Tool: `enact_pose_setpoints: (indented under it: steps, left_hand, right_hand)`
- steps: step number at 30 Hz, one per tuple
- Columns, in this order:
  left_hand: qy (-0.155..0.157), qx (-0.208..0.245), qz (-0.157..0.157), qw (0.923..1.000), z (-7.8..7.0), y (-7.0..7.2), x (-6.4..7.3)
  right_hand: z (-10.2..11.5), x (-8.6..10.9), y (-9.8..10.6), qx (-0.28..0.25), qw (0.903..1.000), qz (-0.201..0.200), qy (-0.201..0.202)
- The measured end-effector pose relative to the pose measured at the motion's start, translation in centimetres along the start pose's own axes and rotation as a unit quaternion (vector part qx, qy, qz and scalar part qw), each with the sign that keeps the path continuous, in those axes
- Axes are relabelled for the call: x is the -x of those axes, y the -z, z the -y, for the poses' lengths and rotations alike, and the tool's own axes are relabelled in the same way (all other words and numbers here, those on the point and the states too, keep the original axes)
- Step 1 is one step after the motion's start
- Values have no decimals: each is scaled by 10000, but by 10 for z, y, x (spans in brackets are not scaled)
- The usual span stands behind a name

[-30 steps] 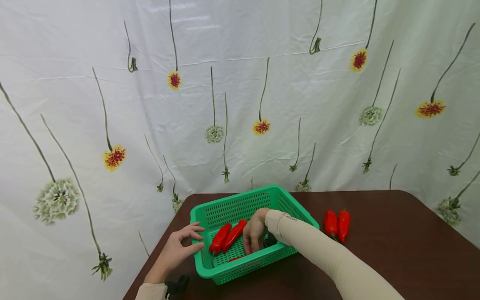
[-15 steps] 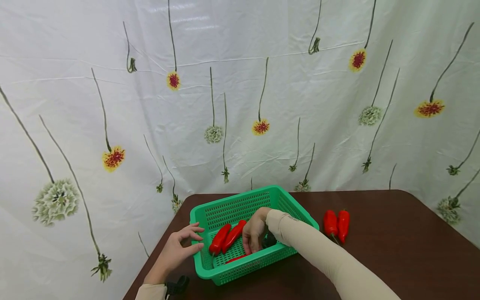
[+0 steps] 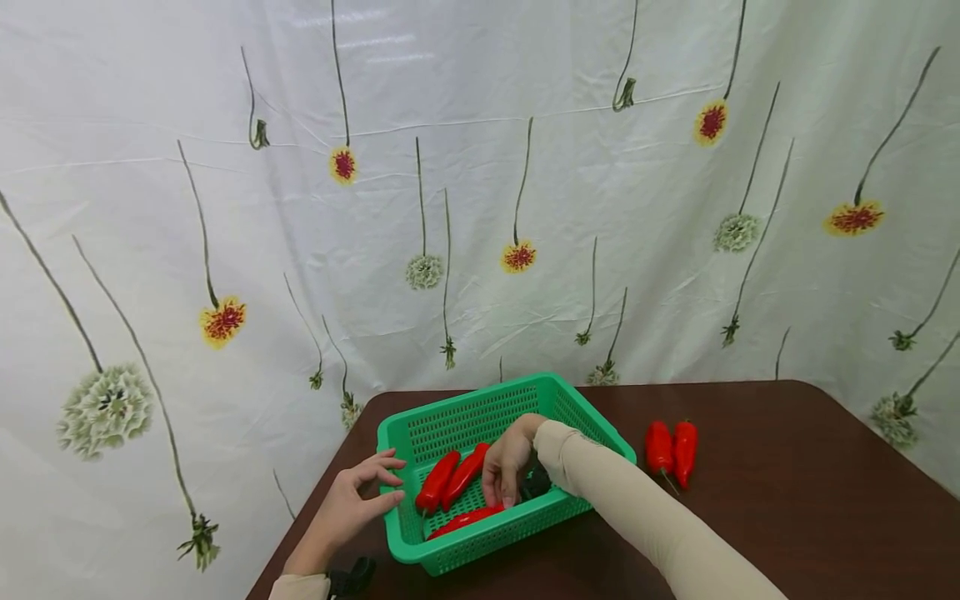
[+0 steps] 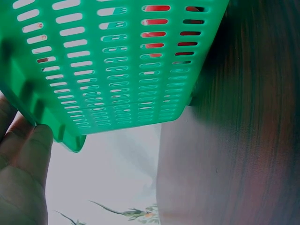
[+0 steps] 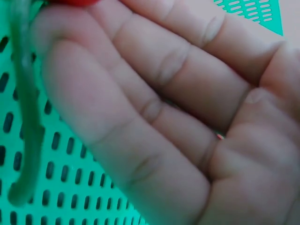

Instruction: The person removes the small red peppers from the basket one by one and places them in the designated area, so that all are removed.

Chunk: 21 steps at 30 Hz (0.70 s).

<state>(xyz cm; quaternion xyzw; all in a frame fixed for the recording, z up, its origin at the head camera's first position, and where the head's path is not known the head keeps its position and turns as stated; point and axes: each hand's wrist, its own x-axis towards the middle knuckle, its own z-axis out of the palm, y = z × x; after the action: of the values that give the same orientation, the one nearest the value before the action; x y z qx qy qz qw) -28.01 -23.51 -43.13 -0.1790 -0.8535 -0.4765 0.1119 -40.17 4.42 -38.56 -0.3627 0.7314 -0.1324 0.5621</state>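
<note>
A green perforated plastic basket [image 3: 465,400] stands on the table. Inside it, my right hand [image 3: 512,462] reaches down with thumb and fingertips at the right end of a red pepper [image 3: 463,522] by the near wall. The right wrist view shows the thumb drawn up to the fingers, red skin at their tips and a green stem [image 5: 28,117] hanging beside them. Two more red peppers [image 3: 438,482] lie side by side left of that hand. My left hand [image 3: 351,504] is at the basket's left edge; in the left wrist view its fingertips [image 4: 42,136] touch the rim from outside.
Two red peppers [image 3: 671,454] lie on the dark brown table [image 3: 765,483] right of the basket. A white curtain with printed flowers [image 3: 465,200] hangs behind the table's back edge.
The pepper at my right fingertips now shows more, lying lengthwise along the near wall. Both hands stay in nearly the same place; the head view has shifted slightly.
</note>
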Motion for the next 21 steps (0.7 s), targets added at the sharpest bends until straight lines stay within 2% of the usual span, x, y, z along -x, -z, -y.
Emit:
enact_pose_setpoints:
  steps: [7,21]
  left_hand:
    - [-70,6,-21,10000,0,-1,1]
    - [-97,-33,-26,9999,1,0,1]
  right_hand:
    - [-1,3,-1,-138,9994,-273,137]
    - [1,9,-2,-263,9981,-460,316]
